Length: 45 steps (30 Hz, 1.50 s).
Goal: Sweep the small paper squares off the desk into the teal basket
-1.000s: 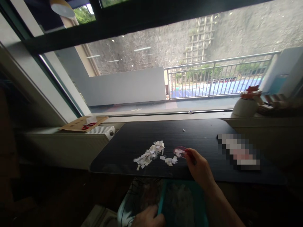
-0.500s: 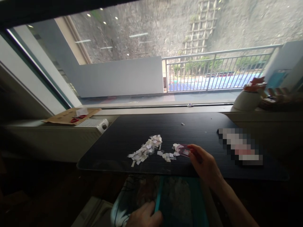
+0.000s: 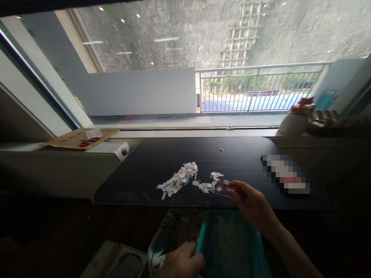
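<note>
My right hand [image 3: 251, 199] pinches a thin, see-through pinkish plastic card [image 3: 223, 190] just above the dark table. The card's left edge is beside a small group of white paper scraps [image 3: 205, 188]. Farther left lies a larger heap of paper scraps [image 3: 179, 179]. Below the table's front edge, my left hand [image 3: 184, 260] is closed on the left rim of a teal bin [image 3: 203, 231]. Pale bits, too dim to make out, lie inside the bin.
The dark table [image 3: 237, 156] stands against the window sill. A blurred-out object [image 3: 286, 175] lies on its right side. Red-handled scissors [image 3: 89, 142] rest on a brown paper envelope [image 3: 63, 139] at the left. A white pot [image 3: 292, 121] stands on the sill at the right.
My right hand has drawn the card slightly down, away from the upper scraps toward the lower ones. The teal bin and my left hand appear farther right, and more of the bin's inside shows.
</note>
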Each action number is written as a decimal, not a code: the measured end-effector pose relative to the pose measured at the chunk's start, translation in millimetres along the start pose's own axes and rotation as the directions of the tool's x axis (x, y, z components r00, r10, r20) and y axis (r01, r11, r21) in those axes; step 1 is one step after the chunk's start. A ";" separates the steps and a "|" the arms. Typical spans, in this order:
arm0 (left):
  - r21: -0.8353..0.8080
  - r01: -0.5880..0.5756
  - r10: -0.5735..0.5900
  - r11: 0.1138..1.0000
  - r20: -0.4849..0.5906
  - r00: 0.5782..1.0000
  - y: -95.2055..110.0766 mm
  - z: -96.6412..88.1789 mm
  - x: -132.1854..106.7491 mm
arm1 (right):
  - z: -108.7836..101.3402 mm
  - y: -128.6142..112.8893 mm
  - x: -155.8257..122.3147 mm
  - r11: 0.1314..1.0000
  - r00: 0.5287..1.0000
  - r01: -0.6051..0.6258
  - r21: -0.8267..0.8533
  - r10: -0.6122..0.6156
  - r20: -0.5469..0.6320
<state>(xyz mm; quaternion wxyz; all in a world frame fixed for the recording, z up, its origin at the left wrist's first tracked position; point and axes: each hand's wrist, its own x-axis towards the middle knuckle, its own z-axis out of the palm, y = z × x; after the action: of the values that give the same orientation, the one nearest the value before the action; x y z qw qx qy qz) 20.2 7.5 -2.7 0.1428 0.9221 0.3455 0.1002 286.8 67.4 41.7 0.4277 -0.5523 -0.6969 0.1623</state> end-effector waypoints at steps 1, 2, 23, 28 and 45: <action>0.000 -0.007 0.007 1.000 -0.007 1.000 -0.2 3.0 1.2 | -0.6 -0.6 -1.2 1.000 1.000 0.002 -0.009 -0.002 -0.010; 0.011 -0.012 0.013 1.000 -0.015 1.000 -0.3 7.1 2.8 | -0.6 -1.1 -2.1 1.000 1.000 0.006 -0.015 -0.007 -0.023; 0.181 -0.041 0.009 0.983 0.171 0.985 40.2 2.2 46.2 | 5.4 -6.0 2.2 0.993 0.994 0.107 -0.043 -0.106 0.021; 0.177 -0.012 -0.015 0.984 0.150 0.989 37.1 -0.2 42.1 | 8.2 -6.3 4.7 0.996 0.994 0.090 -0.025 -0.088 0.064; 0.049 0.021 -0.024 0.999 0.053 0.998 32.1 -7.3 30.1 | 16.9 -19.7 1.7 0.996 0.992 0.088 -0.004 -0.087 0.095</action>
<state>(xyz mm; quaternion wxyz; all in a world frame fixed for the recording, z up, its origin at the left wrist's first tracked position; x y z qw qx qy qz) 60.0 5.8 17.4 0.1308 0.9236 0.3544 0.0654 261.1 66.5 46.4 0.3986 -0.5149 -0.7404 0.1664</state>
